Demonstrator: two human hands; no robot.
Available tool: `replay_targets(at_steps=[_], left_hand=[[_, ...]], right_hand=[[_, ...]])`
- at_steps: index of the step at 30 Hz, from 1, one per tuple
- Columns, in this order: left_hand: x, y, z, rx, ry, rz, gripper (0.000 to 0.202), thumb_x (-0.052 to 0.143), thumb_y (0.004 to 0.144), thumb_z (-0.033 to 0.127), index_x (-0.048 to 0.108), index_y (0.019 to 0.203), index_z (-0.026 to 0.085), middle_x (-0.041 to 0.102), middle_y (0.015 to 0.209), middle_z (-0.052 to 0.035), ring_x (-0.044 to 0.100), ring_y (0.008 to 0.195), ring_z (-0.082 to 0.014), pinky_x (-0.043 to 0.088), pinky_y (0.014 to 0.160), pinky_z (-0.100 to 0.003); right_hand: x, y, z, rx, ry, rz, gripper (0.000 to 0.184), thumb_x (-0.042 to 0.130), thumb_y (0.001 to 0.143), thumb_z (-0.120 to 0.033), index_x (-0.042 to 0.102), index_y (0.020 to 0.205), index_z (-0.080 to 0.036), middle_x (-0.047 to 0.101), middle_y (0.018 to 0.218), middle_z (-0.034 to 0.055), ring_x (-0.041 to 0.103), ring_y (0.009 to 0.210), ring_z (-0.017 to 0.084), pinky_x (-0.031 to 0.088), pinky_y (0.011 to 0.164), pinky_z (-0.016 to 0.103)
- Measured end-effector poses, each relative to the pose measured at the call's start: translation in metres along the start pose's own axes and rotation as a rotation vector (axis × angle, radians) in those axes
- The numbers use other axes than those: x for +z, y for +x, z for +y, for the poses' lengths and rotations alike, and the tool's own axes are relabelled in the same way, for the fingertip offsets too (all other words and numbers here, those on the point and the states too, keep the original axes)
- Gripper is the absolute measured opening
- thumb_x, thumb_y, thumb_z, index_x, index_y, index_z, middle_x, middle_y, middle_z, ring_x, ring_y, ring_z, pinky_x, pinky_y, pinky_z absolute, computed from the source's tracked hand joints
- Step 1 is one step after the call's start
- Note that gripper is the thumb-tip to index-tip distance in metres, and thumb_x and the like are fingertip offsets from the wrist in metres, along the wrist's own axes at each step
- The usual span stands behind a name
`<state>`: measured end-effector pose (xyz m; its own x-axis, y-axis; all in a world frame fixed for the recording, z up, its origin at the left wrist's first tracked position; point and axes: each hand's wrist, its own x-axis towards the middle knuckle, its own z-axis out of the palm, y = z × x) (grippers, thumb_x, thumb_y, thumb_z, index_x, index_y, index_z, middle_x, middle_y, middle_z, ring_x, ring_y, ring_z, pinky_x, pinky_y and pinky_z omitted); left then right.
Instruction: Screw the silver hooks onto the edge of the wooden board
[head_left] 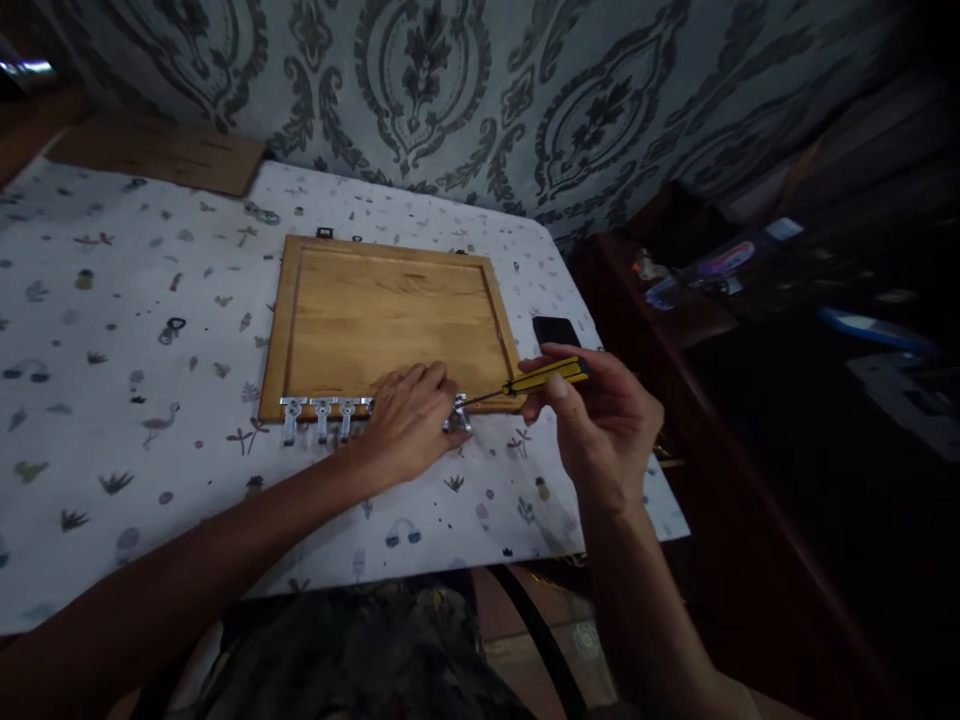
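A wooden panel (pixel 390 320) with a raised frame lies flat on the table. Along its near edge sits a row of metal hinges (pixel 322 415), their arms sticking out toward me. My left hand (pixel 412 420) rests over that edge, its thumb and fingers around the rightmost hinge (pixel 457 415) and covering part of the row. In my right hand (pixel 604 420) is a yellow-and-black screwdriver (pixel 547 377), pinched by the handle and slanting down to the left. Its shaft reaches that rightmost hinge; my left hand partly hides the tip.
A patterned cloth (pixel 165 330) covers the table. A dark phone-like object (pixel 555 331) lies right of the panel, and a cardboard piece (pixel 161 152) at the far left. Small hardware (pixel 172 330) is scattered about. On the right, a dark surface holds a plastic bottle (pixel 720 265).
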<state>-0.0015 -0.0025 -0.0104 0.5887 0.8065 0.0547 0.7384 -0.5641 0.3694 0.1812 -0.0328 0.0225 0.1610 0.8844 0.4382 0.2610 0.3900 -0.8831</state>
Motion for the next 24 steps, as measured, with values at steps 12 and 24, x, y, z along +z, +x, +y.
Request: replay_targets(at_steps=[12, 24], left_hand=[[-0.003, 0.000, 0.000, -0.004, -0.015, -0.027, 0.035, 0.070, 0.091, 0.045, 0.068, 0.109, 0.016, 0.063, 0.115, -0.0112, 0.058, 0.114, -0.0300, 0.048, 0.093, -0.043], [-0.002, -0.001, 0.000, 0.001, -0.037, -0.030, 0.034, 0.069, 0.092, 0.045, 0.067, 0.109, 0.016, 0.063, 0.118, -0.0105, 0.058, 0.117, -0.0300, 0.047, 0.095, -0.043]], right_hand=[[0.002, -0.002, -0.001, -0.002, -0.027, 0.003, 0.024, 0.079, 0.085, -0.039, 0.071, 0.102, -0.024, 0.078, 0.092, 0.0017, 0.064, 0.051, 0.010, 0.056, 0.047, 0.026], [0.011, 0.001, -0.006, -0.003, -0.029, 0.019, 0.028, 0.086, 0.078, -0.039, 0.064, 0.083, -0.022, 0.079, 0.084, 0.0009, 0.061, 0.044, 0.010, 0.051, 0.040, 0.025]])
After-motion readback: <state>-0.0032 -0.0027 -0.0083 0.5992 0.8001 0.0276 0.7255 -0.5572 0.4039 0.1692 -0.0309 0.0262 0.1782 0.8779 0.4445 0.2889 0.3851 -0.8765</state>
